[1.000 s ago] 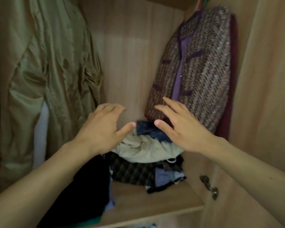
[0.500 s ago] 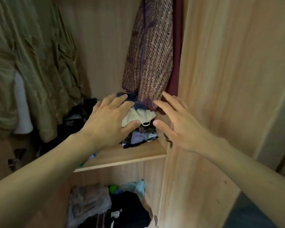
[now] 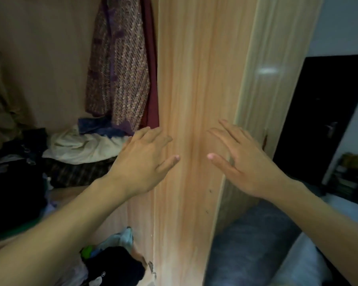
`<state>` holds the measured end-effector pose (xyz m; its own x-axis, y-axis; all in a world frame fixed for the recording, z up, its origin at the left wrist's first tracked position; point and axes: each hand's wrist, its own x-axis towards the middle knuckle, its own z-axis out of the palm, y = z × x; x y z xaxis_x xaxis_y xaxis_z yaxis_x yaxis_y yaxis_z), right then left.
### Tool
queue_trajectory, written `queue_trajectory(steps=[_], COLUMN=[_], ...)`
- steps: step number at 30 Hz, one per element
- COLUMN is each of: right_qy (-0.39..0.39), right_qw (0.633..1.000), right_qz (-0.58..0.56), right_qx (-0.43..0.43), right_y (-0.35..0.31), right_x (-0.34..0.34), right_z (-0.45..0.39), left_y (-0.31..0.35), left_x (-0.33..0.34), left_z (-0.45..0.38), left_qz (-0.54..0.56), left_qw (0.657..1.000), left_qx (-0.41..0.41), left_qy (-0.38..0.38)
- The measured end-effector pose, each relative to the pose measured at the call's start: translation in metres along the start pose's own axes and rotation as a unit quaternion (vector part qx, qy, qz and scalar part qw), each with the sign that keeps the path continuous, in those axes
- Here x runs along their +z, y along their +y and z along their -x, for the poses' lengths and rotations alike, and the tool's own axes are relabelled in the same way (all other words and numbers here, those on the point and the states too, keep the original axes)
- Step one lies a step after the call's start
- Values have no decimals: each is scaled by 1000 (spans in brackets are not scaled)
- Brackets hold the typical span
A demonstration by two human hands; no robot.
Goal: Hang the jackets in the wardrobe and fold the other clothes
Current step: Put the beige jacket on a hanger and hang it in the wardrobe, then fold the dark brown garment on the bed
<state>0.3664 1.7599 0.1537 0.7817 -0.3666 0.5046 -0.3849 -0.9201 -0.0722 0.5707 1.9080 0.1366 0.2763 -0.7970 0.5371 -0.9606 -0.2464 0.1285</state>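
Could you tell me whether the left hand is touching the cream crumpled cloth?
Cannot tell: in the head view the left hand overlaps the cream crumpled cloth, depth unclear.

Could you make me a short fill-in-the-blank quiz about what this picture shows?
1. The tweed jacket hangs inside the ____.
2. Both the left hand and the right hand hold ____.
3. The cream cloth lies on top of a ____ of clothes on the shelf.
4. Between the two hands stands a wooden ____ of the wardrobe.

Missing words: wardrobe; nothing; pile; panel
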Motion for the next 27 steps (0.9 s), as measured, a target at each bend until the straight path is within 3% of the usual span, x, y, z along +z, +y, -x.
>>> queue_trajectory(steps=[5,14,27], right_qy=[-7,-3,14], right_qw=[995,959,899], right_qz=[42,85,47], right_qx=[89,269,436], right_y=[2,42,120], right_x=[-9,-74,-153], right_z=[70,226,501], left_y=[37,162,448], left_x=[29,74,138], left_z=[12,39,131], left_qz=[94,207,273], left_qw=[993,961,915], left_qx=[74,171,230], left_qy=[-18,-74,-189])
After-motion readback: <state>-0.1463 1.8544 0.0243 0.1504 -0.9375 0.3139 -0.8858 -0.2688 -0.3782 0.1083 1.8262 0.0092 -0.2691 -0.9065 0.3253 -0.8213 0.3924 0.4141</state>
